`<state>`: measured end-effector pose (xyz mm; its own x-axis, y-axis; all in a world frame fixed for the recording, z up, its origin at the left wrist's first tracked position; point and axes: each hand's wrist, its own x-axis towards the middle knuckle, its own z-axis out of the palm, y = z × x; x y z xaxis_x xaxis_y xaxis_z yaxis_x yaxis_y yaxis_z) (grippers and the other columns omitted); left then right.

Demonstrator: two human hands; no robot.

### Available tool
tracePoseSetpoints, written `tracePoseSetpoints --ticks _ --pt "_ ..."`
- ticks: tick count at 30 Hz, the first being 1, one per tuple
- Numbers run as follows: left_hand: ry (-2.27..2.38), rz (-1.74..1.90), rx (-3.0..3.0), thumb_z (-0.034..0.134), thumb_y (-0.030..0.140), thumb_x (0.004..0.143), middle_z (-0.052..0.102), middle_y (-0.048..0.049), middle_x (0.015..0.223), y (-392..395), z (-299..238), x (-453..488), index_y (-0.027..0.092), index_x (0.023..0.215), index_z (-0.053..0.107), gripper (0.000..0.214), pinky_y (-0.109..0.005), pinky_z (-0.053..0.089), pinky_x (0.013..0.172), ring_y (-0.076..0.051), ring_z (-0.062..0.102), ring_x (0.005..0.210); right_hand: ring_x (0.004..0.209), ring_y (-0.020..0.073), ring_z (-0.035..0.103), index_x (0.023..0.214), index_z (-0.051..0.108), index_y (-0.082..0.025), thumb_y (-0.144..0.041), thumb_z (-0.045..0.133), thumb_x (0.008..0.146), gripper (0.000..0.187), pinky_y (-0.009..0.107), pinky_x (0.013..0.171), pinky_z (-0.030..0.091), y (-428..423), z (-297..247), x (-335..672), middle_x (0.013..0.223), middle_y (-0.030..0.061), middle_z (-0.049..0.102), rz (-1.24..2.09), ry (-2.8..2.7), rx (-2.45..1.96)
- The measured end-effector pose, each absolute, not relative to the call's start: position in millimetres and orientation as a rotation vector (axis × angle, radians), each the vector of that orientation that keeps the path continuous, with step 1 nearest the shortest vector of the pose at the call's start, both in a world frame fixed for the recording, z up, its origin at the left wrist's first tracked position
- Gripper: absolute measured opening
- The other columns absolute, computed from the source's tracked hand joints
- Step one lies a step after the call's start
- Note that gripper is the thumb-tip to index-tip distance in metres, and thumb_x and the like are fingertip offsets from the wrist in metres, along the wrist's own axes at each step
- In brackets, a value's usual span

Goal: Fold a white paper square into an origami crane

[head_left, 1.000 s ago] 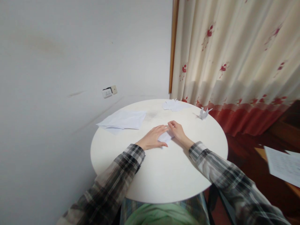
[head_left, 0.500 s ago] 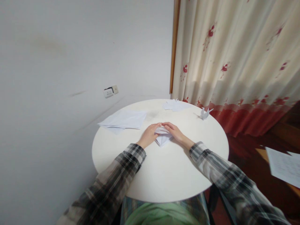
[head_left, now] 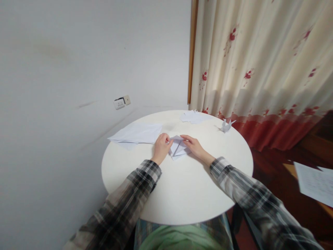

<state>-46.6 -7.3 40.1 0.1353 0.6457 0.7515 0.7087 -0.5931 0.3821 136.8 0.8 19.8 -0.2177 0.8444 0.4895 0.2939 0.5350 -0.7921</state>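
A small folded white paper [head_left: 179,148] lies near the middle of the round white table [head_left: 182,194]. My left hand [head_left: 161,147] is curled, its fingers pinching the paper's left flap, which stands lifted. My right hand [head_left: 191,146] rests on the paper's right side, fingers pressed together on its top edge. Both sleeves are plaid.
A stack of white sheets [head_left: 136,134] lies at the table's left rear. Crumpled or folded papers [head_left: 192,117] sit at the far edge, and a small paper crane [head_left: 226,125] stands to the right. A curtain [head_left: 260,69] hangs behind; a printed sheet [head_left: 313,183] lies at right.
The paper was flat under both hands, then its flaps were pulled apart. My left hand has moved left and curled round the left flap; my right hand has shifted slightly right.
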Motion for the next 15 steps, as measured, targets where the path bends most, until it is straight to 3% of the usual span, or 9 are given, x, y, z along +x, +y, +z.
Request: tracePoseSetpoints --ticks 6,10,15 --pt "-1.176 -1.317 -2.539 0.053 0.013 0.077 0.055 -0.0020 0.077 -12 41 -43 0.017 0.079 0.054 0.004 -0.030 0.044 0.074 -0.016 0.052 0.079 0.099 0.0187 0.057 0.101 0.064 -0.019 -0.034 0.045 0.083 0.030 0.034 0.092 0.040 6 17 138 0.105 0.0045 0.065 0.653 -1.654 -0.958" --pt "-1.042 -1.172 -2.779 0.045 0.012 0.083 0.062 -0.0054 0.101 -12 35 -39 0.016 0.099 0.059 0.022 -0.032 0.042 0.091 -0.017 0.055 0.098 0.095 0.0186 0.058 0.100 0.064 -0.018 -0.037 0.044 0.083 0.032 0.034 0.089 0.042 7 18 139 0.101 0.0040 0.066 0.669 -1.643 -0.931" --pt "-1.093 -0.802 -2.993 0.044 0.017 0.085 0.058 -0.0092 0.119 -8 24 -37 0.013 0.113 0.056 0.030 -0.035 0.037 0.100 -0.019 0.051 0.112 0.102 0.0181 0.056 0.103 0.063 -0.020 -0.033 0.046 0.082 0.031 0.035 0.094 0.038 2 20 137 0.110 0.0045 0.064 0.730 -1.701 -0.902"
